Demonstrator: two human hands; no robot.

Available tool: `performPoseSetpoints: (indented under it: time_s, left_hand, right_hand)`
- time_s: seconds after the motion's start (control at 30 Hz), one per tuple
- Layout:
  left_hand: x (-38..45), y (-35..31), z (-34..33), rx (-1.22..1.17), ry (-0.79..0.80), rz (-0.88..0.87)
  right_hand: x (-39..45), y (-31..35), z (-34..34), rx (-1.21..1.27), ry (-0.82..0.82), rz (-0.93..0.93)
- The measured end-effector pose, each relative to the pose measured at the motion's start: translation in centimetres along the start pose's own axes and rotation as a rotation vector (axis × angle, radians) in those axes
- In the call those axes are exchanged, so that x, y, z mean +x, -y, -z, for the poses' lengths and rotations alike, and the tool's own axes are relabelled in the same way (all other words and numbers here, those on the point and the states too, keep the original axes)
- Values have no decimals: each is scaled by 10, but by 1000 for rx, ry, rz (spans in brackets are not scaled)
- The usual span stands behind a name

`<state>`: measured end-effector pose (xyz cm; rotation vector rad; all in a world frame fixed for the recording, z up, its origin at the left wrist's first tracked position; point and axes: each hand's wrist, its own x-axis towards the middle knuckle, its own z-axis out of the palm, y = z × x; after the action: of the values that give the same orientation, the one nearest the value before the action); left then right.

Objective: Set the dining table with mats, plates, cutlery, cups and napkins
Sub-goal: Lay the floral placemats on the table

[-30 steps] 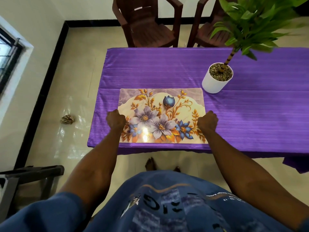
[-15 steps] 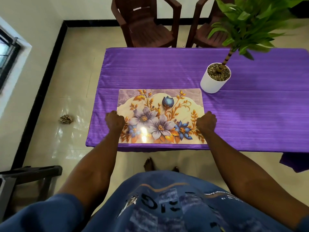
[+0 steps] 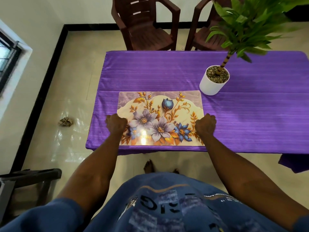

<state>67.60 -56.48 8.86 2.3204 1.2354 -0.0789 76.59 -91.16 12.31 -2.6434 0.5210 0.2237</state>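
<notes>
Floral mat [image 3: 160, 118] lies flat on purple tablecloth [image 3: 150, 71], long axis left-right, near edge along the table's front edge. Left hand [image 3: 116, 125] grasps its left short edge, right hand [image 3: 205, 124] its right; both equally near, 1 mat placed.

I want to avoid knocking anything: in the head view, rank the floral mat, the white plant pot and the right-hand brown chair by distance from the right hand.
1. Floral mat: the right hand grips its right edge.
2. White plant pot: on the table beyond the hand, slightly right.
3. Right-hand brown chair: behind the table's far edge.
</notes>
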Motion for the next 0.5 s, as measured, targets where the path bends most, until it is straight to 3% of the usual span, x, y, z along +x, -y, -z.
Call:
performPoseSetpoints:
  time_s: [0.5]
  left_hand:
    - [-2,-8,5,77,52,-4]
  right_hand:
    - [-6,3,-5,-33,-67,8]
